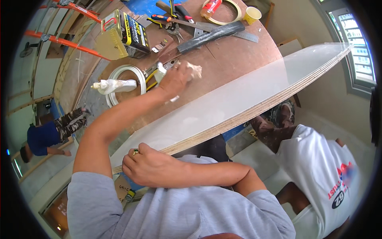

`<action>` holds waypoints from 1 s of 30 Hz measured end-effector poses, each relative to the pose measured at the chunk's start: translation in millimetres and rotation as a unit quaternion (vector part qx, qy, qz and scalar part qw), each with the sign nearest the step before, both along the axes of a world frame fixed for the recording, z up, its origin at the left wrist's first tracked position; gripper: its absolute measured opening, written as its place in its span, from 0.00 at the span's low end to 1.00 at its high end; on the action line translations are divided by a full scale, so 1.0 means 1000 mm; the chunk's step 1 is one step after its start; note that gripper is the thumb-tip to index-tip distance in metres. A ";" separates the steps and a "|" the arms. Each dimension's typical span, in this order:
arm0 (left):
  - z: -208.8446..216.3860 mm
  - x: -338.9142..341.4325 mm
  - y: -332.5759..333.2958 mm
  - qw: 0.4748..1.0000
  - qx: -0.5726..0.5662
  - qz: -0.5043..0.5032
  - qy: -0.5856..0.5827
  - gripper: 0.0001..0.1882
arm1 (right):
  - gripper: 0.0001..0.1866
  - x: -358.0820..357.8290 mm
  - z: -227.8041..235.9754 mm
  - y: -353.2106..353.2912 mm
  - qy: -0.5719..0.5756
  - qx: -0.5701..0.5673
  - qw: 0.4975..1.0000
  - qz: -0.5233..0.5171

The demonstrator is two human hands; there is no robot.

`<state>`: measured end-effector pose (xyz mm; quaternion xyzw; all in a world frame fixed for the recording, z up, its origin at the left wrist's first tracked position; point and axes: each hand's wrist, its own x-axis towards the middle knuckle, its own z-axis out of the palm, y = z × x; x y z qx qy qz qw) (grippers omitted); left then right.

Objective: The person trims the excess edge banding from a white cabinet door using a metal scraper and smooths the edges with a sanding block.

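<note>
My left hand [176, 81] reaches across the brown worktop, closed on a crumpled cream rag [195, 71]. Close beside it lie yellow-handled pliers [151, 81] and something white I cannot make out. My right hand [147, 165], a ring on one finger, is curled at the near edge of a white-faced plywood board [191, 115]. Its fingertips are hidden, so whatever they grip does not show. Left of my left forearm, a white squeeze bottle [115, 86] lies across a coil of white edging strip [112, 101].
Behind are a rectangular tin [135, 34], a dark bar [211, 36], a steel ruler [244, 36], a tape roll [232, 20] and a yellow cup [252, 15]. The board's right end overhangs the worktop. One person [318, 171] is close at right, another [43, 137] farther left.
</note>
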<state>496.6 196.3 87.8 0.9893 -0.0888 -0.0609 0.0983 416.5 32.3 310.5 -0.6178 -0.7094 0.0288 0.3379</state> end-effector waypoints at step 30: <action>-0.007 -0.029 0.055 0.981 -0.136 0.035 0.133 0.47 | 0.15 0.004 -0.028 -0.001 -0.013 -0.008 0.999 0.036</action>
